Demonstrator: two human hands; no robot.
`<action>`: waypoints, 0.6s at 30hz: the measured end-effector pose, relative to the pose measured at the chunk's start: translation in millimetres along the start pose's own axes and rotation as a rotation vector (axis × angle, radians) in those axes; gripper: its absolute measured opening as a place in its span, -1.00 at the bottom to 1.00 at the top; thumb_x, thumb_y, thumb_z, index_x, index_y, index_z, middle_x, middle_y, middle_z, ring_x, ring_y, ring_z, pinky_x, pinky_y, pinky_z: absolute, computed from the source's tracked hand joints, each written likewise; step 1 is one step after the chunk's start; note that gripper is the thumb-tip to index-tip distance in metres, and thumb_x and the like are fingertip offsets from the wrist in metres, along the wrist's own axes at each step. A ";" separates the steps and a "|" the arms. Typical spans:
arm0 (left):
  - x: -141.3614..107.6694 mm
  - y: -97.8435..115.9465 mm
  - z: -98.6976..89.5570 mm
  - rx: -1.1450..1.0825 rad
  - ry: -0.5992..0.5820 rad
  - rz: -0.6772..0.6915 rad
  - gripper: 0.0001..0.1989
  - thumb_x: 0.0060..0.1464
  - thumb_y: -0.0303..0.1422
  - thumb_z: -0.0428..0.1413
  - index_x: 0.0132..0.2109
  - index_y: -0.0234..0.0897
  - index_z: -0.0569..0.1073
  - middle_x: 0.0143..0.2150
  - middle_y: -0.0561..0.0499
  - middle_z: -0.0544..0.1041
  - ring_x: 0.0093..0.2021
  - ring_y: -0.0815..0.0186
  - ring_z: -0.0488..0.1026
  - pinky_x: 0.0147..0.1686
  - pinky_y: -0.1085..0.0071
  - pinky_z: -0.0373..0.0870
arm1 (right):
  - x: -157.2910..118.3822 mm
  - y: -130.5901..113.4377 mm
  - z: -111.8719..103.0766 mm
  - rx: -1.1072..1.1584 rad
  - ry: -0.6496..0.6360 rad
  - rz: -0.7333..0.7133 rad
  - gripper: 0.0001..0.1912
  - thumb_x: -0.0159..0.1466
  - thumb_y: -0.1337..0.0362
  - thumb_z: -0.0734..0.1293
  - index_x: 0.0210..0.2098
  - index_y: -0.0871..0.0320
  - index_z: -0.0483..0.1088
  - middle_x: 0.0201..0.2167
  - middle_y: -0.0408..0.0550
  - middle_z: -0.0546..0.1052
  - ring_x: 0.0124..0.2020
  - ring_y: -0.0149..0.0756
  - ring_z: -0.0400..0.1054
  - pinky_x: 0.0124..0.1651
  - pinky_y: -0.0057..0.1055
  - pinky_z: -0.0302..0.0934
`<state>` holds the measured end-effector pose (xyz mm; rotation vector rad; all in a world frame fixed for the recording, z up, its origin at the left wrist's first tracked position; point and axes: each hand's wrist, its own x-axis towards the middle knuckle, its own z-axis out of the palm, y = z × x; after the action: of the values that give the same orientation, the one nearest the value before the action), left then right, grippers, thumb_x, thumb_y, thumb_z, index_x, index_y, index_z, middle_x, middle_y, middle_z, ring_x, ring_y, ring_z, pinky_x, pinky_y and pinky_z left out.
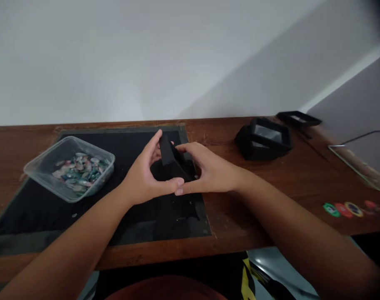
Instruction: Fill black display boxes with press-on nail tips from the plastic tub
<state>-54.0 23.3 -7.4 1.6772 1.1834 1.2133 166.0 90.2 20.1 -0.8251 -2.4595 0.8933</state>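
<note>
A black box-like frame (172, 160) is held tilted on its edge above the dark mat (130, 233). My left hand (147, 173) grips it from the left, fingers along its far upper side and thumb at its near lower edge. From the right, my right hand (205, 168) holds the same frame, with fingers reaching behind it. Both thumb tips meet in front of the frame's lower corner. To the left, a clear plastic tub (66, 193) holds several shiny green, pink and white shell-like pieces (83, 168).
Stacked black frames (261, 139) stand right of the mat on the wooden table (221, 216). Another black frame (298, 118) lies at the back right. Several coloured round pieces (352, 209) sit at the right, below a thin rectangular outline (354, 166). A wall rises behind.
</note>
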 end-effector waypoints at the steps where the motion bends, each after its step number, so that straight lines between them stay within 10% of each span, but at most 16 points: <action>1: -0.2 -3.3 1.6 -0.004 -0.005 0.032 0.23 -0.12 -0.09 0.52 0.57 -0.12 0.08 0.38 -0.24 0.50 0.38 -0.21 0.48 0.40 -0.19 0.43 | -1.9 3.2 1.5 0.013 0.021 -0.038 0.00 0.00 -0.30 0.61 0.22 0.20 0.44 0.13 0.21 0.56 0.13 0.19 0.44 0.21 0.16 0.32; 18: -5.0 26.0 9.6 0.102 -0.078 0.222 -0.06 -0.03 -0.33 0.38 0.48 -0.08 0.25 0.25 -0.09 0.57 0.25 -0.09 0.57 0.30 -0.06 0.57 | -14.2 7.4 -20.9 0.499 -0.077 -0.099 -0.47 0.01 0.15 0.66 -0.06 0.08 0.55 -0.06 -0.08 0.61 0.02 -0.10 0.50 0.18 -0.23 0.36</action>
<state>-38.9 10.2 12.4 1.9563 1.0486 1.2246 190.7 94.9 27.8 -0.4947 -2.1640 1.4376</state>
